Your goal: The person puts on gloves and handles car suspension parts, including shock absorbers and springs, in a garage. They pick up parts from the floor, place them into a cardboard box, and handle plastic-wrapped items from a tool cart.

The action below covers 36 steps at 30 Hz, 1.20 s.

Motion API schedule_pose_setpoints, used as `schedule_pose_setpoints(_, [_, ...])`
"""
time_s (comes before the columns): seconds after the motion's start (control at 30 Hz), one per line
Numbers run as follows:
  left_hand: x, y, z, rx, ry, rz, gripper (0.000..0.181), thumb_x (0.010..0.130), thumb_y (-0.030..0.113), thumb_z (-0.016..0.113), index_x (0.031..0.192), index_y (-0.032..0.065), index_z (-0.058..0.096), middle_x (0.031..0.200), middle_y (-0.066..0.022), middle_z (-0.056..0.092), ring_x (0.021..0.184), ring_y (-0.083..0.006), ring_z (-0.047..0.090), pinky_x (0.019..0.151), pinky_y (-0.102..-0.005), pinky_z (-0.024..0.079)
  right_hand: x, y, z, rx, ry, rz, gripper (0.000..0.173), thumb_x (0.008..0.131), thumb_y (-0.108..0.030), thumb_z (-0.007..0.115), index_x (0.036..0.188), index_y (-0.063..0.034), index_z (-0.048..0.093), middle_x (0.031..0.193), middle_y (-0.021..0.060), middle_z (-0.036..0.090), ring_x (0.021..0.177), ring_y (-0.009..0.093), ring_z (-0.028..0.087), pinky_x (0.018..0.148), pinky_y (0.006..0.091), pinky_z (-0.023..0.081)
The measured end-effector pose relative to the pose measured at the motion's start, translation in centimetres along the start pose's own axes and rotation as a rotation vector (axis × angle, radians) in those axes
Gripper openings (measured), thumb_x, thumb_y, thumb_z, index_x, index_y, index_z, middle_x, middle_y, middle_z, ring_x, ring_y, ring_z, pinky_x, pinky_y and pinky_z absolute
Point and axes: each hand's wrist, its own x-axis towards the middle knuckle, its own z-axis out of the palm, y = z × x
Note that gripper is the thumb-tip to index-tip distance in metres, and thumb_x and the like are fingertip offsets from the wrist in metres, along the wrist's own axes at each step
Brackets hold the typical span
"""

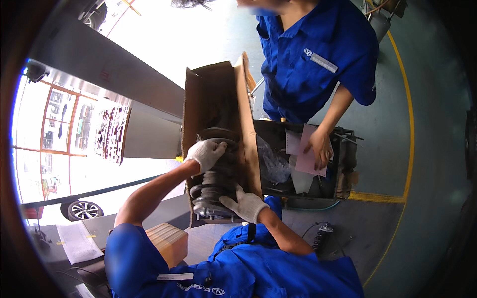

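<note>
In front of me a long open cardboard box (250,149) holds a dark strut assembly (210,178) with spring coils, ribbed bellows and a mount with several studs at the end near me. My left hand (205,154), in a white knitted glove, has its fingers curled over a coil partway along the strut. My right hand (246,205), gloved too, lies at the near end beside the box's right wall, thumb spread and touching the mount area; its grip is partly hidden. The far end of the strut fades into shadow.
A co-worker in blue stands across, a bare hand (320,149) on pink paper (307,164) above a black tray (275,190) with clear plastic. A coil-spring part (321,236) is on the floor at right. A brown block (169,242) and paper sheets (78,242) lie left.
</note>
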Motion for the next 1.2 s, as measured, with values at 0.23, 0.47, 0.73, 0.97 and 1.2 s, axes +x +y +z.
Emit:
schedule_pose_setpoints(0.23, [0.0, -0.6, 1.3, -0.066, 0.104, -0.077, 0.055, 0.094, 0.05, 0.052, 0.072, 0.0017, 0.069, 0.066, -0.0212, 0.061, 0.067, -0.038, 0.062, 0.067, -0.0446, 0.049, -1.9, 0.6, 3.3, 0.226, -0.082, -0.006, 0.087, 0.073, -0.063, 0.071, 0.133, -0.0023, 0.051, 0.109, 0.0303, 0.065, 0.092, 0.044, 0.066, 0.086, 0.0455, 0.053])
schedule_pose_setpoints(0.47, [2.1, -1.9, 2.1, -0.133, 0.118, -0.023, 0.049, 0.095, 0.047, 0.052, 0.087, 0.0027, 0.072, 0.071, -0.0235, 0.062, 0.069, -0.0369, 0.065, 0.066, -0.0427, 0.05, -2.9, -0.9, 5.1, 0.019, 0.035, 0.184, 0.071, 0.08, -0.057, 0.066, 0.116, 0.004, 0.059, 0.091, 0.0265, 0.069, 0.088, 0.043, 0.067, 0.084, 0.0468, 0.052])
schedule_pose_setpoints(0.73, [2.8, -4.1, 7.8, -0.16, 0.005, -0.108, 0.058, 0.094, 0.052, 0.051, 0.084, -0.0021, 0.069, 0.081, -0.0284, 0.062, 0.082, -0.0438, 0.063, 0.072, -0.0466, 0.048, -4.2, 0.2, 9.4, -0.14, 0.135, -0.275, 0.045, 0.094, -0.024, 0.053, 0.133, -0.0035, 0.05, 0.135, 0.0173, 0.056, 0.124, 0.033, 0.054, 0.107, 0.0433, 0.04])
schedule_pose_setpoints(0.97, [-1.1, -6.5, 10.5, -0.327, 0.012, 0.02, 0.044, 0.093, 0.039, 0.057, 0.111, -0.0013, 0.064, 0.1, -0.0254, 0.066, 0.097, -0.0401, 0.064, 0.085, -0.0429, 0.05, -4.8, -4.2, 6.0, -0.114, -0.167, -0.142, 0.055, 0.094, -0.033, 0.053, 0.139, -0.0026, 0.041, 0.145, 0.0186, 0.043, 0.132, 0.034, 0.045, 0.109, 0.0429, 0.038])
schedule_pose_setpoints(1.2, [-1.8, -6.6, 11.0, 0.008, -0.024, 0.088, 0.049, 0.08, 0.044, 0.067, 0.107, 0.0028, 0.067, 0.111, -0.0218, 0.066, 0.106, -0.0384, 0.061, 0.095, -0.0444, 0.047, 1.8, -4.5, -6.0, -0.417, 1.146, -0.09, 0.037, 0.084, -0.039, 0.068, 0.102, -0.0081, 0.059, 0.085, 0.0141, 0.066, 0.08, 0.032, 0.067, 0.069, 0.0451, 0.055])
